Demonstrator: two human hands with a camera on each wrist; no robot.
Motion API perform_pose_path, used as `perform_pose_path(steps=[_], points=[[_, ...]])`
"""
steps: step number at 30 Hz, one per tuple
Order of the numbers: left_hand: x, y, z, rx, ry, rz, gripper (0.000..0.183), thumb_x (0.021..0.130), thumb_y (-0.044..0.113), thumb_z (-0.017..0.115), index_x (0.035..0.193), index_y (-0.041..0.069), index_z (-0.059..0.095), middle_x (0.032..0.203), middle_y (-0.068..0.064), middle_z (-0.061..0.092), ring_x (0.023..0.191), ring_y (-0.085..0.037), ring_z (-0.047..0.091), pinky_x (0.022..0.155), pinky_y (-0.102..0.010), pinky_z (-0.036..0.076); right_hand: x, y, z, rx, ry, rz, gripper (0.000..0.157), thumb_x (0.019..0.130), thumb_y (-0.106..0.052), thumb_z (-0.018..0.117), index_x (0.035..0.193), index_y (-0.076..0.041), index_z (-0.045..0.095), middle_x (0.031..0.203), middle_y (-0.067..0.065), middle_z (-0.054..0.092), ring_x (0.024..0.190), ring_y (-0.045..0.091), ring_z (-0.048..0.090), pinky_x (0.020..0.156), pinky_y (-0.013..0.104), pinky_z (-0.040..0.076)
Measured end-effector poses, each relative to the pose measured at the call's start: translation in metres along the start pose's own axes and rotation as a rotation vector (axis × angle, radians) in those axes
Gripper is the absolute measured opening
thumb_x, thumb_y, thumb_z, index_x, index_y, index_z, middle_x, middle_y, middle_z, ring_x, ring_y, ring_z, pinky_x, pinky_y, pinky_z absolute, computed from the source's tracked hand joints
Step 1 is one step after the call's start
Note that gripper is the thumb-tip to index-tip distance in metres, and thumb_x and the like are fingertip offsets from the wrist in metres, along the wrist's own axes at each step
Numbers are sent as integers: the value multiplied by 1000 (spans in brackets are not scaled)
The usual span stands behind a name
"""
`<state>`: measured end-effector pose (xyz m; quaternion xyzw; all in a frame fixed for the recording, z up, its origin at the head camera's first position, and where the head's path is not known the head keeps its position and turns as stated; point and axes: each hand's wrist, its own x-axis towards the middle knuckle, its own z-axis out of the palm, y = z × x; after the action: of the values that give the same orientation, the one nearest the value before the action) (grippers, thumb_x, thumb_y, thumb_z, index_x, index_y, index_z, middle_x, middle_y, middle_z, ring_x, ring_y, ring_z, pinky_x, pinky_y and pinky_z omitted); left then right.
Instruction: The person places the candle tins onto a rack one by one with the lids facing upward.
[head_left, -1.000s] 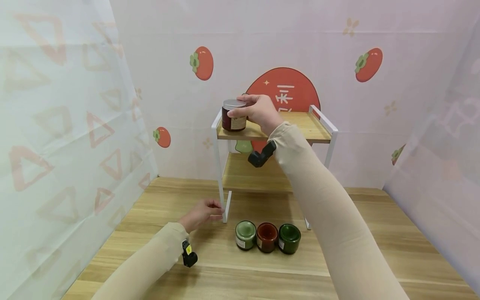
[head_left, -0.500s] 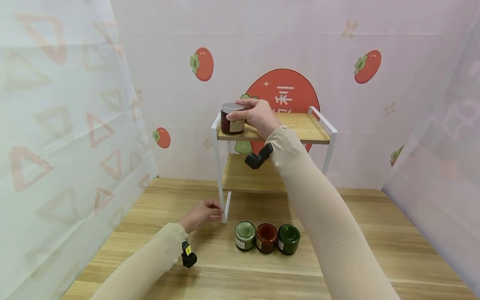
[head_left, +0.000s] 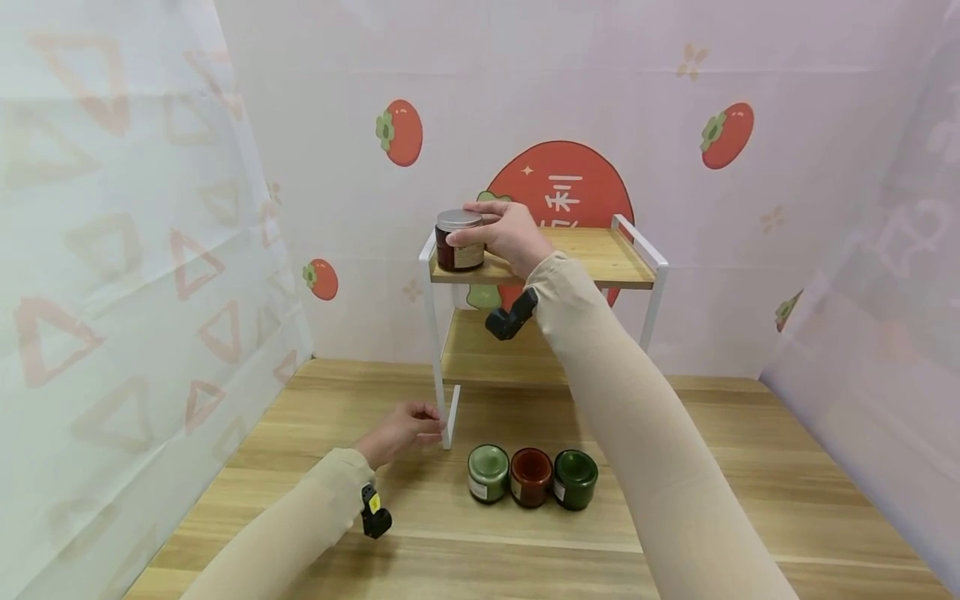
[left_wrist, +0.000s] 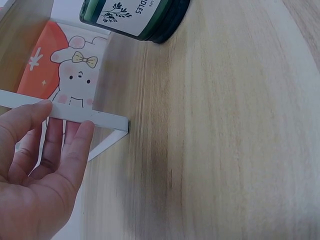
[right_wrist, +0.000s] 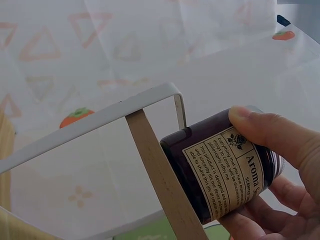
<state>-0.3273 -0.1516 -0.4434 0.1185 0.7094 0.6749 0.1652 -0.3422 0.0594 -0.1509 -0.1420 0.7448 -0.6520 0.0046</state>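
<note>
My right hand [head_left: 512, 237] grips a dark purple candle jar [head_left: 459, 247] with a silver lid, its thumb and fingers on opposite sides. The jar sits upright at the left end of the top board of a small two-tier shelf [head_left: 585, 250], close to the white end rail. Its cream label [right_wrist: 227, 172] reads "Aroma" in the right wrist view. Lower down, my left hand [head_left: 401, 429] holds the shelf's white front left leg [left_wrist: 90, 116] near its foot, fingers curled around it.
Three glass jars stand bottom up in a row before the shelf: light green [head_left: 488, 473], amber-red [head_left: 531, 477] and dark green [head_left: 575, 480]. The wooden table [head_left: 450, 558] carries them all. Printed cloth walls [head_left: 337, 167] close in the back and sides.
My right hand has lowered the purple jar slightly and brought it a little left on the top board. The left hand keeps its place at the leg.
</note>
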Motion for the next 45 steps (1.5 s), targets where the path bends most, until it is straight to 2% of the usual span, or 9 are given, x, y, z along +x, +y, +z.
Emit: perform_pose_path(steps=[5,15,29,35,45], points=[[-1,-2,-1,10,-9,9,9,92,-5,58,99,-7,55,96,-6,58,99,-25,61,96,-41,54,-1,-1,2,0,-21,10,60,83,-5,75,138,-9,52,138,15,48,121,23,48,108,33,43],[1,-4,-3,8,-14,10,7,93,-4,56,99,-4,54,96,-6,57,99,-24,61,98,-44,52,0,0,2,36,-50,20,60,85,-3,72,139,-10,49,136,16,49,120,24,49,109,33,42],[1,-3,-4,8,-26,11,6,93,-4,57,99,-5,55,95,-6,58,98,-23,61,101,-47,49,-2,2,0,16,-77,-8,68,87,-7,71,146,-14,39,137,16,48,124,25,49,111,35,40],[1,-3,-4,6,-27,11,5,93,-5,56,97,-2,56,96,-6,58,98,-22,62,102,-48,49,-4,2,-3,16,-84,-36,67,87,-8,71,145,-12,39,138,16,47,126,24,47,114,35,37],[-1,1,-3,12,-25,8,5,93,-6,56,98,-4,56,94,-5,59,98,-22,62,99,-46,51,-10,-4,-14,-69,-86,-71,65,87,-15,71,145,-17,41,145,12,46,131,22,46,113,39,37]])
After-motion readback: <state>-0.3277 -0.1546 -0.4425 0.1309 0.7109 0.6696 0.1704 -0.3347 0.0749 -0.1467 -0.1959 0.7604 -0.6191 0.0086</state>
